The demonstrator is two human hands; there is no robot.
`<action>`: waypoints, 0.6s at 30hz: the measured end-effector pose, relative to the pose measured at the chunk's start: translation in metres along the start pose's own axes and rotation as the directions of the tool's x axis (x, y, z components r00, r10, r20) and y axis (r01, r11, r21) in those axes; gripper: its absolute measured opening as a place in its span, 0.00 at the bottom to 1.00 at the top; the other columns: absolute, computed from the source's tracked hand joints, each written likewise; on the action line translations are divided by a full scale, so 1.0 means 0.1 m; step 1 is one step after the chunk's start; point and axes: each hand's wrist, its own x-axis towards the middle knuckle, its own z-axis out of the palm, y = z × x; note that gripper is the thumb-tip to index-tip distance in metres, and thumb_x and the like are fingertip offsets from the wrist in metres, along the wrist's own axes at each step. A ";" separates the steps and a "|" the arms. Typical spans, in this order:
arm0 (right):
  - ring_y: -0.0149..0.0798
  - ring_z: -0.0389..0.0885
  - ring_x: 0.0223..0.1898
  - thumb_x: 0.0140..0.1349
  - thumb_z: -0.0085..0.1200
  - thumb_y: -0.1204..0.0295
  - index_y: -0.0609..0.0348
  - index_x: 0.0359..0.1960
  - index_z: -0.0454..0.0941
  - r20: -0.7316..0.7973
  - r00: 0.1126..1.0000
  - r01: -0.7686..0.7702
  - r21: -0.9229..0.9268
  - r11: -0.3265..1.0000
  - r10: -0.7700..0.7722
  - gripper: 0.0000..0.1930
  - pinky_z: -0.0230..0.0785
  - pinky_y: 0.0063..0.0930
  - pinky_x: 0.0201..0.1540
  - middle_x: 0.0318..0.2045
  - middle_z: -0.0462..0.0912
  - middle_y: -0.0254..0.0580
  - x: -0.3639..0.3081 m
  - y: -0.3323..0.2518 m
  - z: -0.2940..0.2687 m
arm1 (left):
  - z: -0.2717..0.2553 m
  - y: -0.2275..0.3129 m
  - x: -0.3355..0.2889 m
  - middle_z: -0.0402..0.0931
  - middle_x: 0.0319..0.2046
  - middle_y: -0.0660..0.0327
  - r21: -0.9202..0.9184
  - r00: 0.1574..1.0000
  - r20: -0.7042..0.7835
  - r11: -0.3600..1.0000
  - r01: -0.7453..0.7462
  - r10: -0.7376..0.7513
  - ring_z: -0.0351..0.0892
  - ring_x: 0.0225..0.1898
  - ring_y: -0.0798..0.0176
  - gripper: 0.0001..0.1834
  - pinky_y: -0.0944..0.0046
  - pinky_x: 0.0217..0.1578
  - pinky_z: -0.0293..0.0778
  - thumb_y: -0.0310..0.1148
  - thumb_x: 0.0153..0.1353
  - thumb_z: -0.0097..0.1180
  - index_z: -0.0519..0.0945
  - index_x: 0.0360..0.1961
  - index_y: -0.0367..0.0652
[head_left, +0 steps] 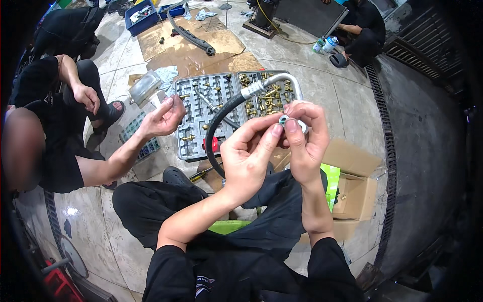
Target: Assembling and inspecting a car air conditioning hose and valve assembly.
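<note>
A black rubber hose (217, 120) with a silver crimped collar and a bent metal pipe (284, 78) arches up in front of me. The pipe curves down behind my right hand (306, 143), whose thumb and fingers are closed around its end. At the fingertips shows a small round metal fitting (283, 120) with a green ring, likely an O-ring. My left hand (246, 156) pinches this fitting from the left, thumb and forefinger at its rim. Fingers partly hide the fitting. Beyond the hands, a grey case (182, 113) lies unfolded, filled with brass and metal fittings (266, 100).
At left, a co-worker's hand (163, 118) reaches over the case's edge, near a compartment box (132, 128). An open cardboard box (370, 201) stands at right. A screwdriver (200, 174) lies by my shoe. Stained cardboard (151, 43) and a blue bin (141, 17) are farther off.
</note>
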 end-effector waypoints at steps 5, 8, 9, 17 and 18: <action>0.37 0.73 0.39 0.61 0.56 0.74 0.64 0.43 0.69 0.030 0.991 0.133 -0.061 0.989 -0.131 0.12 0.69 0.29 0.45 0.38 0.73 0.44 0.01 0.07 -0.02 | -0.03 -0.01 0.02 0.79 0.38 0.59 -0.003 0.998 -0.003 0.998 -0.066 0.066 0.78 0.38 0.71 0.12 0.71 0.40 0.77 0.22 0.65 0.54 0.78 0.49 0.30; 0.42 0.74 0.41 0.57 0.60 0.74 0.63 0.44 0.69 0.057 0.969 0.245 -0.123 0.962 -0.239 0.16 0.69 0.34 0.46 0.39 0.74 0.46 0.00 0.10 -0.02 | -0.08 -0.05 0.03 0.78 0.37 0.59 -0.015 0.995 0.029 0.996 -0.092 0.093 0.77 0.37 0.72 0.12 0.72 0.39 0.75 0.22 0.64 0.55 0.78 0.48 0.30; 0.42 0.73 0.42 0.56 0.60 0.75 0.62 0.44 0.68 0.053 0.960 0.280 -0.099 0.955 -0.275 0.17 0.69 0.35 0.47 0.38 0.74 0.46 0.00 0.11 -0.02 | -0.09 -0.07 0.03 0.78 0.37 0.59 -0.013 0.992 0.059 0.994 -0.107 0.108 0.76 0.37 0.72 0.11 0.73 0.39 0.73 0.21 0.63 0.56 0.79 0.47 0.30; 0.39 0.67 0.38 0.58 0.53 0.75 0.60 0.43 0.64 -0.112 0.923 0.373 0.020 0.928 -0.369 0.13 0.66 0.36 0.43 0.33 0.71 0.44 -0.02 0.09 0.13 | 0.03 -0.24 0.10 0.68 0.55 0.48 -0.191 0.934 0.170 0.940 -0.283 0.315 0.71 0.52 0.59 0.10 0.59 0.56 0.64 0.22 0.64 0.53 0.77 0.46 0.38; 0.38 0.66 0.37 0.58 0.53 0.75 0.61 0.43 0.64 -0.175 0.929 0.343 0.073 0.936 -0.327 0.13 0.66 0.35 0.43 0.32 0.71 0.44 -0.03 0.09 0.16 | 0.06 -0.26 0.09 0.68 0.55 0.48 -0.200 0.931 0.180 0.939 -0.281 0.317 0.71 0.52 0.59 0.10 0.59 0.56 0.64 0.22 0.64 0.53 0.77 0.46 0.38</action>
